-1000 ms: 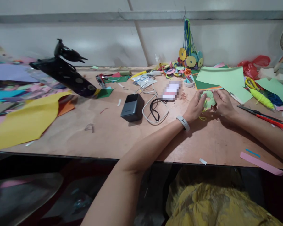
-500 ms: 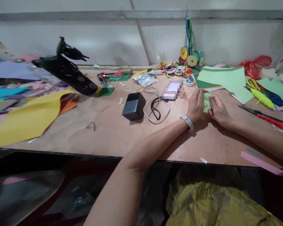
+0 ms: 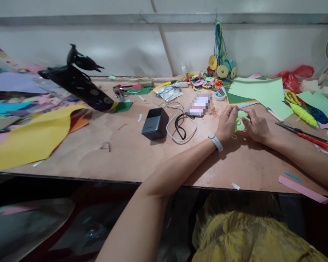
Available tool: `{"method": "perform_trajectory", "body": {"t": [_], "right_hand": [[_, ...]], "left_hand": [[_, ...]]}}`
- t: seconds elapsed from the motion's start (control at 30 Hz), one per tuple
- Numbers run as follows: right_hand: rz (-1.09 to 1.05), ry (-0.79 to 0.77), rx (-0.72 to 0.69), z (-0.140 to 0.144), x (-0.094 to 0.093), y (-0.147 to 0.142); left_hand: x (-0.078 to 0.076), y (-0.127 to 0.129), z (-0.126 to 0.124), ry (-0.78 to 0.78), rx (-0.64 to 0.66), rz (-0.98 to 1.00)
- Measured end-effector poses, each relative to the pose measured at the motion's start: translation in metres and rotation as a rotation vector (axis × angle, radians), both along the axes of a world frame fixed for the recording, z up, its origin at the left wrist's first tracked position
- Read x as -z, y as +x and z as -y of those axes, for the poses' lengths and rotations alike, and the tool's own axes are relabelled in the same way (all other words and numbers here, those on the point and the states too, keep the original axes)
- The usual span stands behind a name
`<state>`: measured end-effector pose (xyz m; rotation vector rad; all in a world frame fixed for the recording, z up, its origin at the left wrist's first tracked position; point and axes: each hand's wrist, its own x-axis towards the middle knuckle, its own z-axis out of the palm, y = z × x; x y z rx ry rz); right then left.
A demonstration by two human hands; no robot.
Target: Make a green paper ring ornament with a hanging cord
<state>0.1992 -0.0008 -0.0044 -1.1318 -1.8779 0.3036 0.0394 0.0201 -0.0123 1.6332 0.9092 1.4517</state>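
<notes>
Head view: two hands pinch a small light-green paper piece just above the counter.

Left hand (image 3: 226, 123) and right hand (image 3: 257, 126) face each other, each grip closed by the fingertips on opposite edges of the green paper piece (image 3: 239, 123), which keeps it taut and turned toward the eye. Forearms rest on the counter (image 3: 125, 153), likely for steadiness. Scissors (image 3: 306, 135) and light-green paper sheets (image 3: 259, 91) lie near the right hand, a power bank (image 3: 154, 123) well left.

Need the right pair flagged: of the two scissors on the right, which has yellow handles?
The yellow-handled scissors lie farther back, beside the light green sheet. The red-handled scissors lie nearer, with long dark blades.
</notes>
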Motion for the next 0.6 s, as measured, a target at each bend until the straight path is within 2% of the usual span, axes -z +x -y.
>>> {"method": "perform_trajectory", "body": {"t": [0.13, 0.3, 0.5, 0.6], "right_hand": [[0.199, 0.178, -0.018, -0.009, 0.002, 0.012], [0.202, 0.253, -0.112, -0.015, 0.001, 0.016], [0.014, 0.128, -0.089, -0.011, -0.007, 0.008], [-0.226, -0.099, -0.120, -0.004, -0.013, 0.000]], "left_hand": [[0.000, 0.001, 0.005, -0.055, 0.067, 0.034], [-0.001, 0.007, 0.012, -0.021, 0.039, 0.056], [0.003, 0.015, 0.011, 0.001, 0.025, 0.040], [0.004, 0.010, 0.003, -0.028, 0.074, 0.053]]}}
